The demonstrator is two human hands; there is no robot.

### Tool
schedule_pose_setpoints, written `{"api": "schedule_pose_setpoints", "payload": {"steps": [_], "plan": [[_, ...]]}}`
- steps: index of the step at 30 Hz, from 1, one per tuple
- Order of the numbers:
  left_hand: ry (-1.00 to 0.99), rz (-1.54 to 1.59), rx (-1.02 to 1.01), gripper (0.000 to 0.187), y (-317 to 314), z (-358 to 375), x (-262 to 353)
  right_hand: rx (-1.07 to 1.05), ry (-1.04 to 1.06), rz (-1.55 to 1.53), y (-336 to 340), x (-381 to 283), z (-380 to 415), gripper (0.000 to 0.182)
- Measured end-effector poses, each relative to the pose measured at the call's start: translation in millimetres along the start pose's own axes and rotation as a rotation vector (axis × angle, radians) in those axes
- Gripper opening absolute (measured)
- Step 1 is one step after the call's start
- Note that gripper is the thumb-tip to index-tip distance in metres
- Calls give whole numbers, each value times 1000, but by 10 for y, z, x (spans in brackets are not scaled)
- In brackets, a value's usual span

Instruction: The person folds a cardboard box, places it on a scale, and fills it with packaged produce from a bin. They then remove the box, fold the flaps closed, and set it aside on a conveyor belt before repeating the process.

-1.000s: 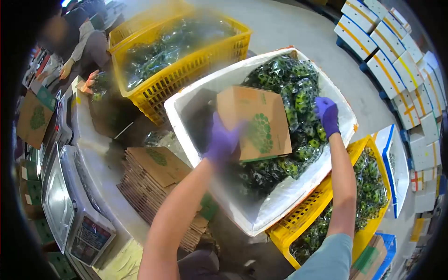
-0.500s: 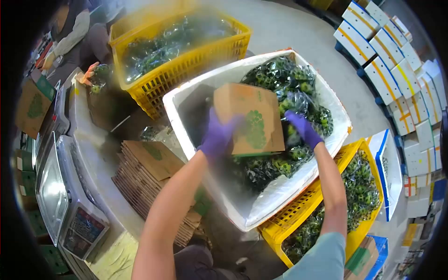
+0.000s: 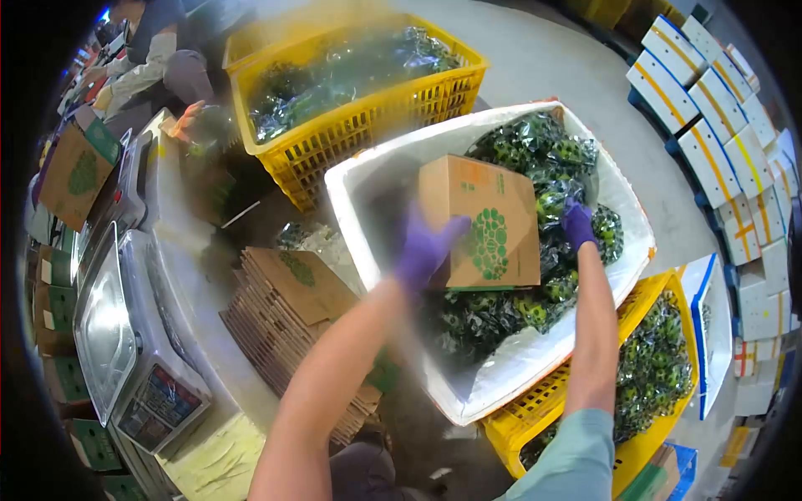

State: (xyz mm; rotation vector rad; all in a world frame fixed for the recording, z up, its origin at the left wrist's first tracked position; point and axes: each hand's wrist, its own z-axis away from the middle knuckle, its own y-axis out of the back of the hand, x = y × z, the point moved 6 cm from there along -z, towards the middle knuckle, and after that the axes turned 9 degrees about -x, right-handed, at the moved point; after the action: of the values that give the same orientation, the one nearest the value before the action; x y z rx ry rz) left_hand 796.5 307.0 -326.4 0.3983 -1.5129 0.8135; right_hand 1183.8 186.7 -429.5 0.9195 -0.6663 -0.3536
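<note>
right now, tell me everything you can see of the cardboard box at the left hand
The cardboard box is plain brown with a green print of clustered dots on its broad face; a narrower side also shows, and green runs along its lower edge. It looks upright, within the white bin, before bagged green produce. The left hand grips its side, thumb across the front. Its contents can't be seen.

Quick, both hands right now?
Left hand: holding the cardboard box.
Right hand: at the plastic bags, fingers partly hidden; grip can't be told.
</note>
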Motion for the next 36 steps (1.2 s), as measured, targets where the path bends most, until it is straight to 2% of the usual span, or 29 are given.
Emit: {"api": "schedule_pose_setpoints", "payload": {"steps": [2,3,4,5,7,8,9,11,12,14,16,18,20,22,23,25,26,27,29,30,31,32,33,34,35,36], "plan": [[119,125,-101,85,-98,41,94,51,172,-265,-232,294,86,38],[35,158,-94,84,-120,20,83,114,351,-537,-268,434,170,32],[26,172,-98,84,-152,35,123,120,344,-522,-81,425,451,32],[47,178,-99,83,-161,61,173,85,421,-791,366,198,963,39],[2,186,-129,87,-127,28,103,-96,397,-1619,372,68,909,49],[-1,176,-126,87,-101,2,55,-95,407,-1625,365,42,917,49],[1,105,-86,86,-63,-13,4,67,423,-1273,408,29,974,46],[17,-9,-44,81,31,-63,-101,92,211,-921,227,163,810,45],[4,2,-41,81,-6,-8,-9,97,275,-140,53,98,667,45],[-40,373,-94,76,-136,140,219,315,309,712,-669,258,367,45],[-18,366,-66,73,-39,54,81,188,307,109,-485,99,525,43],[92,312,-35,68,90,97,17,183,290,-259,-340,6,692,42],[30,314,-26,65,126,130,89,181,323,-767,-189,-46,860,41],[-30,292,-94,61,111,110,175,166,436,-1563,17,-102,1127,40],[-39,327,-171,62,77,132,251,163,475,-1797,180,-92,1250,40],[-63,408,-198,64,49,184,363,175,575,-2058,628,-93,1571,39],[-65,485,-230,66,14,225,421,188,627,-2060,876,-127,1723,38],[-81,543,-327,71,-4,307,501,299,657,-1602,1249,-154,1911,39],[-30,639,-283,63,-102,632,864,413,657,-1155,1715,-346,2449,39],[13,673,-244,61,-90,767,949,165,669,-1575,1816,-532,2688,37],[143,820,-307,59,-42,787,820,146,781,-1502,2052,-684,2928,38],[113,882,-278,62,-12,922,907,129,895,-1430,2283,-834,3177,39],[61,934,-367,63,45,1030,962,112,1008,-1362,2508,-979,3434,41],[11,983,-454,64,144,1130,986,275,1245,-826,2741,-1139,3649,42],[-28,1090,-603,62,175,1270,1131,525,1459,-374,2916,-1246,3895,42],[-39,937,-442,62,292,1383,1126,543,1475,-373,3060,-1272,4008,42]]}}
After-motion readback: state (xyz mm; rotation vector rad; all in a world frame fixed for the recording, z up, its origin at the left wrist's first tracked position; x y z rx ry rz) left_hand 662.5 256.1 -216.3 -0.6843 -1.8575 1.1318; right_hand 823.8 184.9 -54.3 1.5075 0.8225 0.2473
